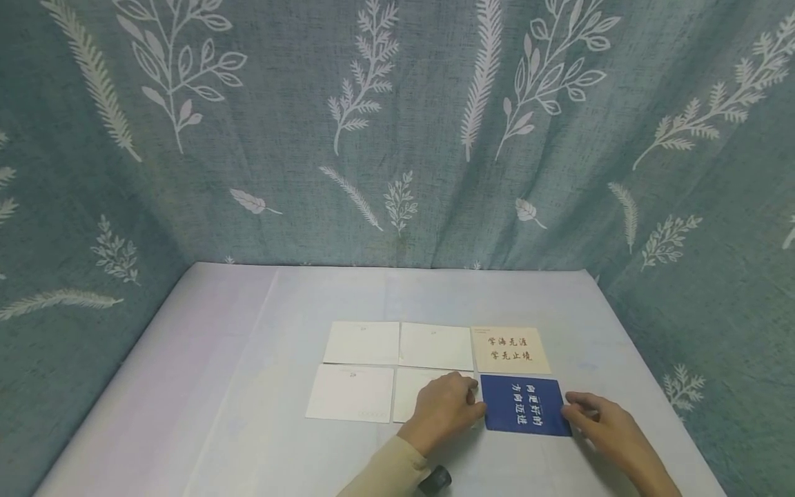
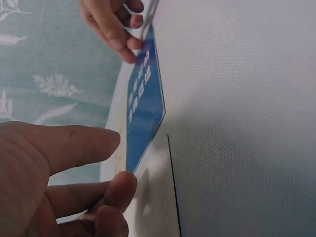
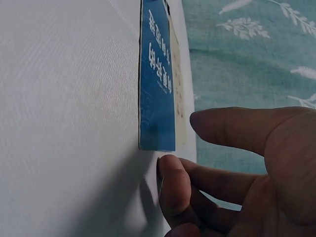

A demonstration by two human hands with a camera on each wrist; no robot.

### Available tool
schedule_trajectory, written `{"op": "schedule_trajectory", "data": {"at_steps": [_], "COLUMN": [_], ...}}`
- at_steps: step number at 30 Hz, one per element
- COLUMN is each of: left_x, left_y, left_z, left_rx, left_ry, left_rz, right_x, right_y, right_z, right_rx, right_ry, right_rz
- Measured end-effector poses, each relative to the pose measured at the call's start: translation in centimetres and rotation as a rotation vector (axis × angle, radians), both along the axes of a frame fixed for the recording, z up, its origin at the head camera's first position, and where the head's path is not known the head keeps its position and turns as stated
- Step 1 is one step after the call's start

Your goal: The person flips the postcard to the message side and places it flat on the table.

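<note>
Blue postcard (image 1: 526, 404) with white Chinese characters, lying between both hands in the head view. Left hand (image 1: 444, 407) just beside its left edge, over part of a white postcard (image 1: 406, 397), fingers bent but grasping nothing; right hand (image 1: 605, 424) close at its right edge, likewise unclenched. Directly behind, a cream postcard (image 1: 512, 350) with brown characters; to the left, three more white postcards (image 1: 361, 343), all six in two rows. Beneath, a whitish tabletop (image 1: 248, 428); around it, teal curtains (image 1: 279, 138) patterned with pale leaves and sprigs. Beige sleeve (image 1: 385, 469) on the left arm.

From the left wrist, thumb and fingertips parted, with the blue postcard beyond the gap and the right hand at its far end. Fine weave visible on the table covering.

From the right wrist, thumb well apart from the fingers, near end of the blue postcard just past the fingertips; cannot tell whether touching. Soft shadow across the covering, teal cloth behind.
</note>
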State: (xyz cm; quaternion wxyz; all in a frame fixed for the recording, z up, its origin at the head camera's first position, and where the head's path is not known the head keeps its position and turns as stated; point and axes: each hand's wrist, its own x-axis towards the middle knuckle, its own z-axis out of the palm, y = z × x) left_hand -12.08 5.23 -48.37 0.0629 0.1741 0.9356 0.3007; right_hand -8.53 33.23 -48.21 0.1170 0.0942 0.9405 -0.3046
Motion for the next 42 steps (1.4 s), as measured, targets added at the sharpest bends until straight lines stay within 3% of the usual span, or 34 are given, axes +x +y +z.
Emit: {"op": "schedule_trajectory", "data": {"at_steps": [21,36,42], "left_x": [0.17,0.24,0.22], "left_y": [0.92,0.89,0.86], "left_z": [0.13,0.17,0.33], "left_rx": [-0.079,-0.014,0.06], "left_ry": [-0.007,-0.02,-0.013], "left_rz": [-0.034,-0.019,0.037], "right_x": [-0.09,-0.03,-0.08], "right_y": [-0.34,-0.6,-0.42], "right_z": [-0.07,-0.05,-0.17], "right_rx": [-0.023,-0.048,-0.046], "right_ry": [-0.018,-0.005,-0.013], "right_rz": [-0.014,-0.015,-0.024]}}
